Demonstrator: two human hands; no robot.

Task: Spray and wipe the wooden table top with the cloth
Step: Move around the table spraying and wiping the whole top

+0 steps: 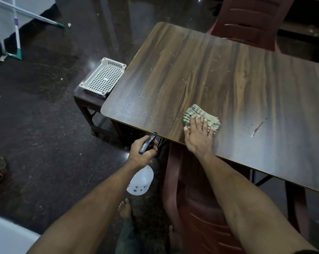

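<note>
The right hand (199,133) lies flat with fingers spread straight, pressing the folded striped cloth (200,116) onto the wooden surface (228,74) near its front edge. Fine droplets bead on the wood just left of the cloth. The left hand (143,153) hangs off the surface's edge, its grip curled round the black trigger head of the spray bottle (140,182), whose white body hangs below. A white plastic basket (103,77) sits on a low stool beside the surface.
</note>
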